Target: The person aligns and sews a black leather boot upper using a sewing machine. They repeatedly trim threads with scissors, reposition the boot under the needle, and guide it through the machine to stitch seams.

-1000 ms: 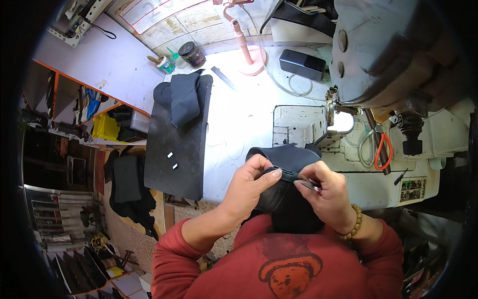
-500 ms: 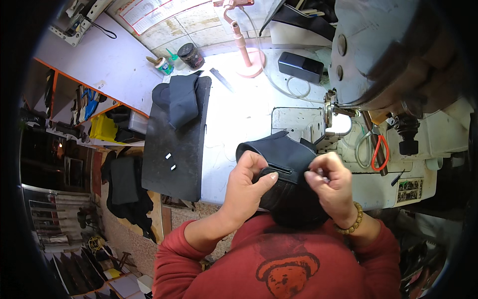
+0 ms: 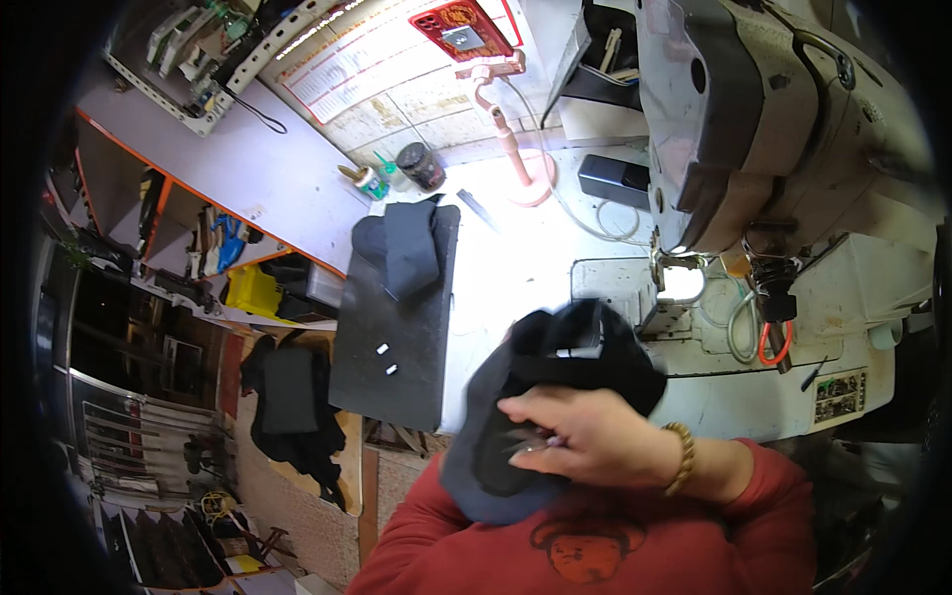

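A dark stitched piece shaped like a shoe upper (image 3: 476, 466) is held up in front of my chest, blurred by motion, with an opening at its far end. My right hand (image 3: 585, 431) lies over it, closed around small metal snips (image 3: 526, 443) whose blurred blades point left, against the dark material. My left hand is hidden, apparently behind the piece; none of its fingers show.
A sewing machine (image 3: 754, 119) stands at the right, with red-handled scissors (image 3: 776, 342) beside it. Left lies a black board (image 3: 392, 337) with dark cut pieces (image 3: 410, 248) and two small white bits. A pink phone stand (image 3: 516, 164) and black box (image 3: 613, 180) are farther back.
The dark piece has been turned over and brought nearer my body; its zipped slot no longer shows. My right hand has moved left over it, and my left hand has gone from sight.
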The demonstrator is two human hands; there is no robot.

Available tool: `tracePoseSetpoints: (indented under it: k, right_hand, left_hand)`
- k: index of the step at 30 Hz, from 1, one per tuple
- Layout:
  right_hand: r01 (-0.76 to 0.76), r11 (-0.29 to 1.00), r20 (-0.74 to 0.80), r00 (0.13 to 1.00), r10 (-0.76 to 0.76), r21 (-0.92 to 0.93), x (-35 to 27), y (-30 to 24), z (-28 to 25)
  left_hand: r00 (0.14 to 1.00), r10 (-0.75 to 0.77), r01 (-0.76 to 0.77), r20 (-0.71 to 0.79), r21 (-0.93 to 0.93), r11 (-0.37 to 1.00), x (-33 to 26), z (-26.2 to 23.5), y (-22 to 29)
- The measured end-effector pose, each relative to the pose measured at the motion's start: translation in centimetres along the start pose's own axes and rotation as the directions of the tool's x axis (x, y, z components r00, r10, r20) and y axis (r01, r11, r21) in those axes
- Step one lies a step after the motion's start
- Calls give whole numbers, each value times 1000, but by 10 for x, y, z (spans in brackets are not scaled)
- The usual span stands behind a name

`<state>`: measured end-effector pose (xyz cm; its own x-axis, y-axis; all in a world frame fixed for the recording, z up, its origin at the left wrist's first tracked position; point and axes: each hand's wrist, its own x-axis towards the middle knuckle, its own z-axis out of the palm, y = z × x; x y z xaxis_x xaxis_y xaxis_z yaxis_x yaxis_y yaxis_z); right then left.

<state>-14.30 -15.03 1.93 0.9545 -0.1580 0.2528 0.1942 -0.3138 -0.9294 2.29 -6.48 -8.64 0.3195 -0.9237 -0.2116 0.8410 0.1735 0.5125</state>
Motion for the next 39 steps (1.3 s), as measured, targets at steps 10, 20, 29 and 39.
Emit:
tracePoseSetpoints:
  k: [10, 20, 29, 39]
  right_hand:
    - [-15, 825, -384, 890, -247, -564, 5, 15, -3]
    - [4, 789, -272, 938, -216, -615, 13, 14, -3]
    - [35, 695, -94, 985, -146, -718, -4, 19, 6]
    - [93, 678, 19, 993, -116, -729, -5, 12, 5]
  left_hand:
    - [959, -191, 255, 211, -337, 906, 26, 8, 6]
    - [936, -136, 227, 325, -261, 938, -32, 42, 15]
    - [932, -126, 217, 340, -243, 946, -46, 45, 19]
    - [933, -124, 212, 339, -234, 949, -52, 45, 23]
